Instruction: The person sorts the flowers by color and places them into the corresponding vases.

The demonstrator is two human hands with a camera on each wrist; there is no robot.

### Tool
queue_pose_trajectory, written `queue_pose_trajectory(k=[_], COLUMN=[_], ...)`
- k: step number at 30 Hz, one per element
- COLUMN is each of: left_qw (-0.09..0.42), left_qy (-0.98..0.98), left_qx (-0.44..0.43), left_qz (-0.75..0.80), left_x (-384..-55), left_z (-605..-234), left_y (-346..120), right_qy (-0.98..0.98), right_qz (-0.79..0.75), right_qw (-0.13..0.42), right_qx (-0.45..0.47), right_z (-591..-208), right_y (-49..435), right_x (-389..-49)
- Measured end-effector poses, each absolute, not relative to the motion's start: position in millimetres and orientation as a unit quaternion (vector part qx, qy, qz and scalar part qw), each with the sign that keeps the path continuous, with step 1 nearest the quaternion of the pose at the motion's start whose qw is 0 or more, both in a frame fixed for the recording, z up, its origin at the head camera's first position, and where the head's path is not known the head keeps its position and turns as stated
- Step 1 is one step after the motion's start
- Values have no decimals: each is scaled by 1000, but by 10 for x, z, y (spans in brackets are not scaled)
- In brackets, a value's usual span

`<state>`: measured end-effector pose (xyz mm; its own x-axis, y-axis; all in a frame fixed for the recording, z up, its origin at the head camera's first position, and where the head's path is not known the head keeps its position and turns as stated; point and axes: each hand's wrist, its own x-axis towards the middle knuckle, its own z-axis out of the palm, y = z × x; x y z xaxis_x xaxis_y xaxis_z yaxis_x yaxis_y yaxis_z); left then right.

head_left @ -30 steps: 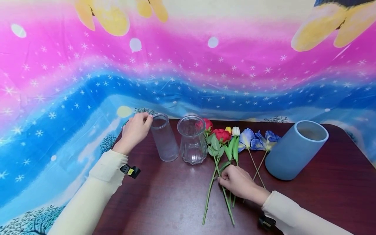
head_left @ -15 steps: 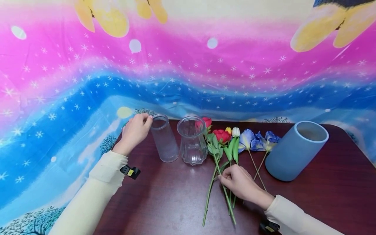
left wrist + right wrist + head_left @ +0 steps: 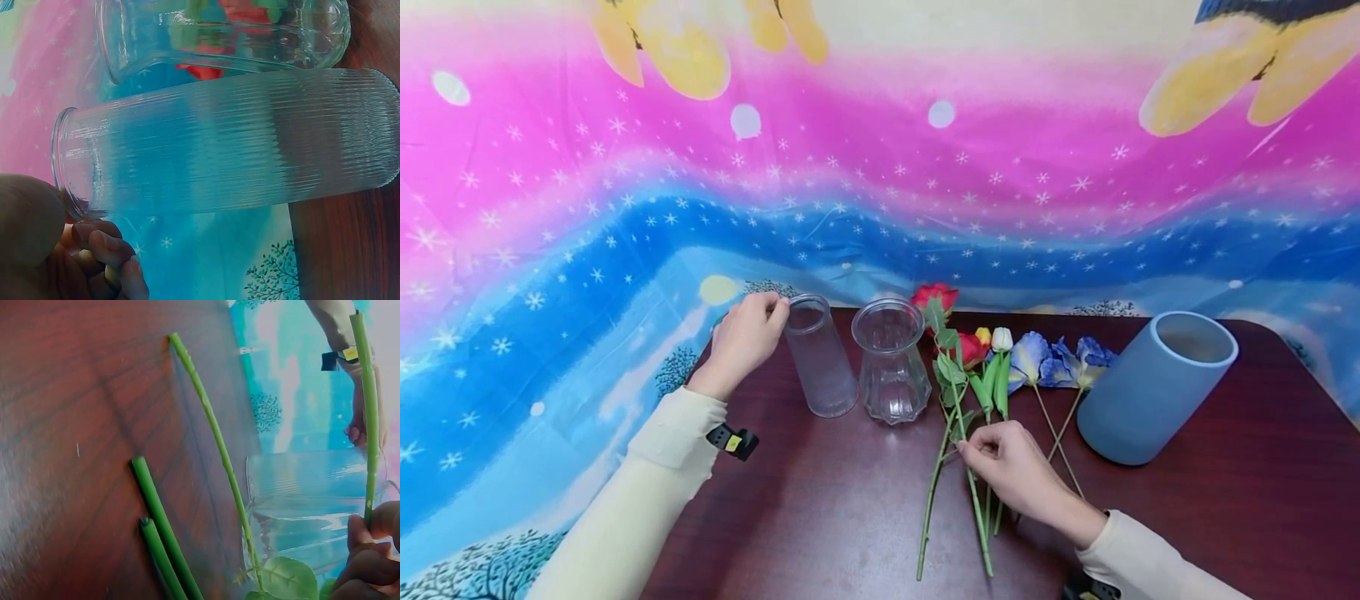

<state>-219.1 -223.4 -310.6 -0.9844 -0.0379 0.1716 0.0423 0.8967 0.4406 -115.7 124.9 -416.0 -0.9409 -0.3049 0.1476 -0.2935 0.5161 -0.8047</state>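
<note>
My left hand (image 3: 745, 337) pinches the rim of a tall ribbed glass vase (image 3: 822, 367) that stands at the left. In the left wrist view the thumb and fingers meet at the lip of this ribbed vase (image 3: 206, 144). My right hand (image 3: 1018, 467) pinches the stem of a red rose (image 3: 934, 296). Seen from the right wrist, that stem (image 3: 370, 419) is raised off the table. A second red rose (image 3: 973, 350) lies on the table beneath it. Between the hands stands a clear fluted glass vase (image 3: 893, 379).
A yellow tulip (image 3: 983, 335) and a white tulip (image 3: 1002, 338) lie right of the roses. Blue irises (image 3: 1030, 360) lie beyond them. A wide blue vase (image 3: 1138, 400) stands at the right of the dark wooden table (image 3: 805, 517). A patterned cloth (image 3: 880, 167) hangs behind.
The held rose has lifted, its bloom rising above the other rose and away from the clear vase. My right hand has barely shifted; my left hand stays on the ribbed vase's rim.
</note>
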Motion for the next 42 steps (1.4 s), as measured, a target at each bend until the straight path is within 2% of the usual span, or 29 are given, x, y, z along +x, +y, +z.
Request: queue_pose_trajectory(k=[18,29,42], left_qw=[88,87,89], left_qy=[-971,-971,-971], left_qx=[0,-3,-1], left_qz=[-222,-221,-221], left_x=[-2194,-2216,-2212], left_z=[-3101,-3099,-3101], left_y=[-2217,-2226,-2228], right_qy=[765,743,684], right_qz=[-632,-659,-724], right_qw=[-51,-79,-11], right_qx=[-110,-90,-87], right_z=[-4219,-4211,-4167], right_y=[1142,1079,1089], right_x=[-1058,-1008,-1038])
